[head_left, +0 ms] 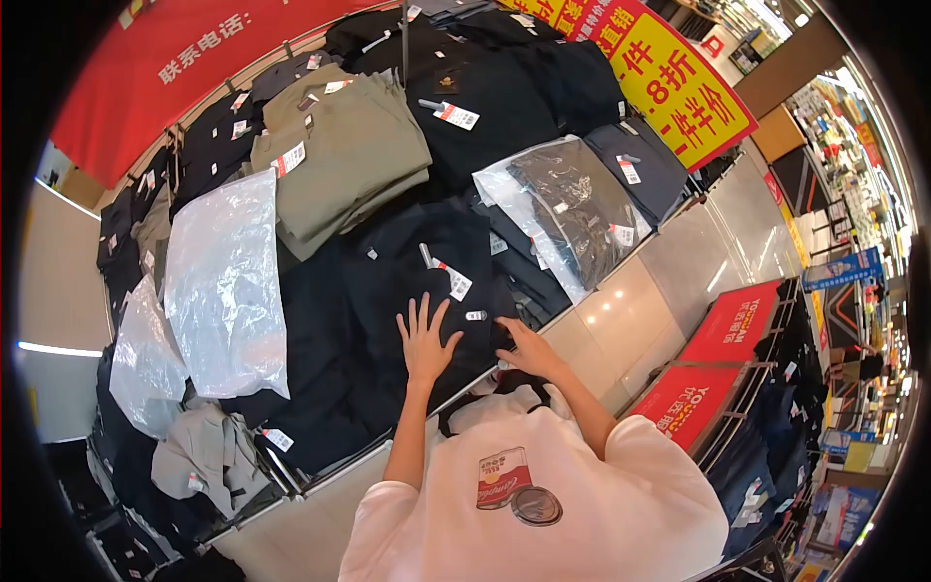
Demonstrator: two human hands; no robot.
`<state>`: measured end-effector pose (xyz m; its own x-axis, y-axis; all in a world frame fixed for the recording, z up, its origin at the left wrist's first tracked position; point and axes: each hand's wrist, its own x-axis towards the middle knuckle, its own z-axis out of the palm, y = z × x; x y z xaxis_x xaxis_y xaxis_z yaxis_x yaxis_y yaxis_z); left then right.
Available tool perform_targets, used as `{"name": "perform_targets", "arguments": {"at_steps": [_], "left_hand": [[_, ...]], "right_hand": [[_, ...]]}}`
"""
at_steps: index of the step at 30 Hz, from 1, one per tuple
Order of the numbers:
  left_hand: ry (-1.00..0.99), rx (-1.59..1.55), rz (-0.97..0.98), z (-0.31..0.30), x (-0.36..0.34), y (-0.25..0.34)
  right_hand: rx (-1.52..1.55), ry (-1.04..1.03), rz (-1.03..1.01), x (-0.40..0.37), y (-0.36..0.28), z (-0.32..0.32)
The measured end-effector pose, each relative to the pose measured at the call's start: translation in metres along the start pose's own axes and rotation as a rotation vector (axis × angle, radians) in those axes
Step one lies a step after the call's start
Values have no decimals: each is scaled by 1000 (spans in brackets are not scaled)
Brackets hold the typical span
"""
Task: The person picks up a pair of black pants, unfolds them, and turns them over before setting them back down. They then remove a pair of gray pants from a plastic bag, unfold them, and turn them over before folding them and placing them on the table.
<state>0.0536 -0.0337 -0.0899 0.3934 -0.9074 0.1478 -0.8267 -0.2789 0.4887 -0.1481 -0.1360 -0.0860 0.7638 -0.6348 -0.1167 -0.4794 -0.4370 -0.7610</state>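
A dark folded garment (427,233) lies at the front edge of the display, with a white price tag (453,279) and a small oval label (475,315) on it. My left hand (427,339) rests flat on this garment with its fingers spread, below the price tag. At the garment's right edge is my right hand (527,346), its fingers apart and touching the cloth near the oval label. Neither hand holds anything that shows.
Olive trousers (339,145) are stacked behind. Clear plastic packaging (228,281) lies at the left, and a bagged grey garment (572,204) at the right. A metal pole (405,44) stands behind. Red signs (732,322) top another rack at the right.
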Motion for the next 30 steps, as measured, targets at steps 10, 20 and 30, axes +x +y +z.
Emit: {"name": "perform_targets", "arguments": {"at_steps": [10,20,30], "left_hand": [[30,-105,14,0,-3,-6],[164,-205,-196,-18,-44,44],[303,-550,-351,53,-33,171]], "right_hand": [[-31,-128,13,-19,30,-12],[85,-111,46,-44,77,-55],[278,80,69,-113,169,-143]]}}
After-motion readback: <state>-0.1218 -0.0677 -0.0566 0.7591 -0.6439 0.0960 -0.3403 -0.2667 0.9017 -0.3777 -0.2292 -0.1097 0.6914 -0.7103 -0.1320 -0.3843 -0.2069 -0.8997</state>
